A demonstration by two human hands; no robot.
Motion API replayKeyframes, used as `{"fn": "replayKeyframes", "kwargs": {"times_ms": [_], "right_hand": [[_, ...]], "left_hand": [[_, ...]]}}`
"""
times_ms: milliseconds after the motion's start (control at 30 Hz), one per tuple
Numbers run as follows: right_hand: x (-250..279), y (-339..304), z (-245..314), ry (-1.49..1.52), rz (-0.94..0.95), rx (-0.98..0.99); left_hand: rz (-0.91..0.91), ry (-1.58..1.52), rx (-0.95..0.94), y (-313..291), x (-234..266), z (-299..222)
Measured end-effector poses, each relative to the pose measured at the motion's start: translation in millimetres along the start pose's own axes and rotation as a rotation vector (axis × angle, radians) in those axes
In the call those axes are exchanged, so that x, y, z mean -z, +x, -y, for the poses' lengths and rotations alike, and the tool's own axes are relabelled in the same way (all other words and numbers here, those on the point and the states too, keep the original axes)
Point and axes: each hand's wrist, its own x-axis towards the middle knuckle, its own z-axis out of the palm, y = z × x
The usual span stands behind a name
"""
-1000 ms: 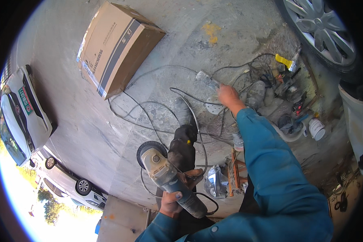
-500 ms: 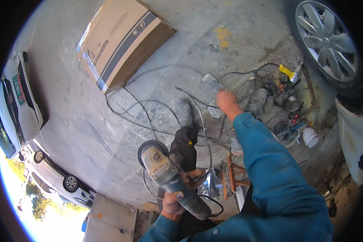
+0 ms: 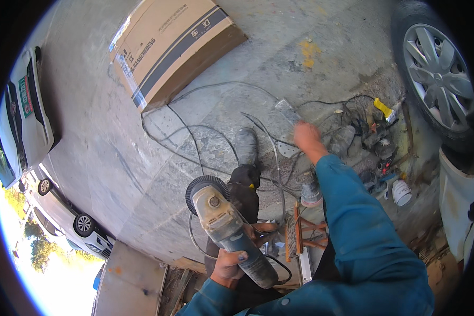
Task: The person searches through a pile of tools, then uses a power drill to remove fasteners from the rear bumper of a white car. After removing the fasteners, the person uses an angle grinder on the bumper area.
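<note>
My left hand [image 3: 230,265] is wrapped around the body of an angle grinder [image 3: 222,225], held low before me. A black disc [image 3: 207,194] with a rough, notched rim sits on its head at the upper left. My right hand [image 3: 307,137] reaches far forward, its fingers closed on the near end of a pale, flat oblong block [image 3: 287,111]. A cord seems to meet that block's far end, but its kind is not clear. Long dark cables [image 3: 187,127] loop over the concrete floor around my boot [image 3: 247,146].
A large cardboard box [image 3: 179,52] stands ahead at the left. To the right lie clutter, a yellow-handled tool [image 3: 383,109] and a white cup [image 3: 402,193], near a car wheel [image 3: 440,76]. A small wooden-framed stool [image 3: 299,231] is close in. Parked cars [image 3: 29,116] stand far left.
The view has shifted slightly, so the box and floor items appear farther right. Both hands keep their hold, and the grinder sits slightly farther right in the picture.
</note>
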Motion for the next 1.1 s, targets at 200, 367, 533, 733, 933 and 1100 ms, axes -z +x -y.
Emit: {"fn": "replayKeyframes", "kwargs": {"times_ms": [200,367,533,733,933,1100], "right_hand": [[-4,3,-8,0.013,-0.021,0.047],[11,4,3,-0.077,0.011,0.083],[13,10,6,-0.129,0.055,0.101],[44,37,13,-0.209,0.231,0.111],[42,35,25,-0.296,0.172,0.125],[38,28,32,-0.311,0.181,0.098]], "left_hand": [[-0.020,-0.013,0.037,2,-6,-5],[0.085,-0.012,0.040,1,8,-2],[0.076,-0.027,0.041,1,10,-3],[0.010,-0.070,0.027,1,0,-9],[0.087,-0.098,0.036,0,9,-8],[0.010,-0.076,0.028,-3,6,-9]]}}
